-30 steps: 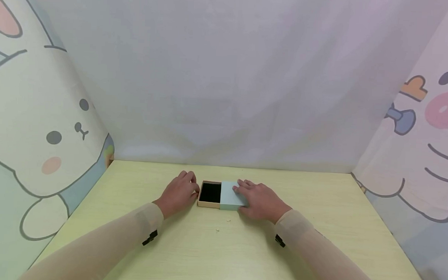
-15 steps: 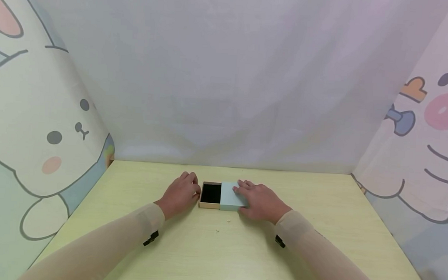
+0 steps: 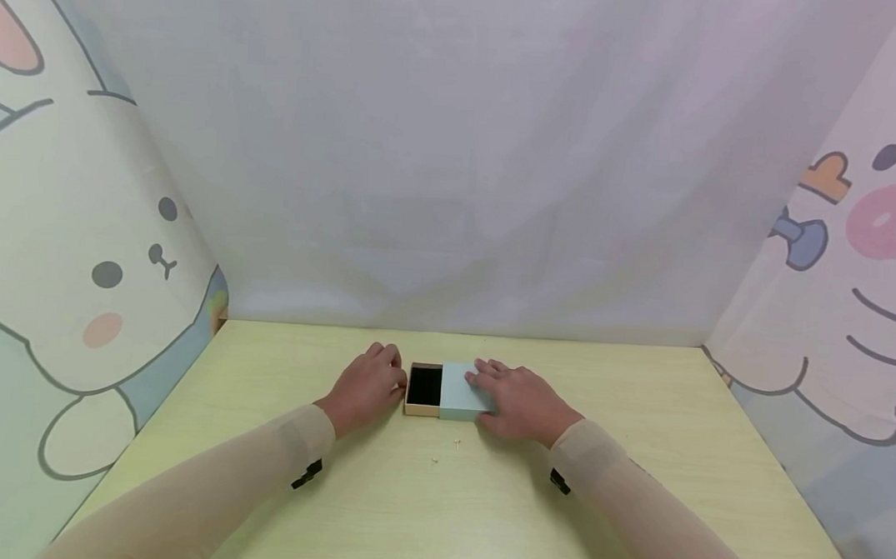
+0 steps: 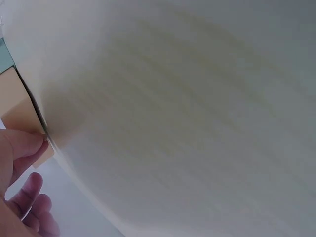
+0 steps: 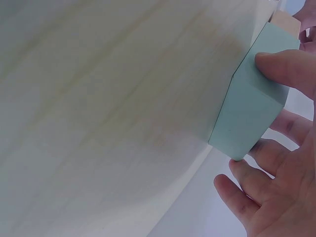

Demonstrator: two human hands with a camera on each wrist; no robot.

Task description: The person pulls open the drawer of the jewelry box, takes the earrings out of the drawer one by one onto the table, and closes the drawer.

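A small drawer-style box lies flat on the table, made of a light teal sleeve (image 3: 461, 390) and a tan inner drawer (image 3: 422, 411) with a black lining. The drawer sticks out of the sleeve's left side. At the drawer's left end is my left hand (image 3: 366, 387), its thumb and forefinger together against the tan end face (image 4: 17, 96). My right hand (image 3: 525, 401) grips the sleeve, with the thumb on its near side and the fingers over the top and far side. Two tiny gold-coloured pieces (image 3: 457, 442) lie in front of the box, too small to identify.
The pale wooden table (image 3: 437, 521) runs back to a plain light curtain (image 3: 453, 163). Cartoon-printed sheets stand at the left (image 3: 68, 213) and the right (image 3: 861, 272).
My left hand has moved right along with the drawer, so less of it shows outside the sleeve. The right hand, the sleeve and the tiny pieces stay in place.
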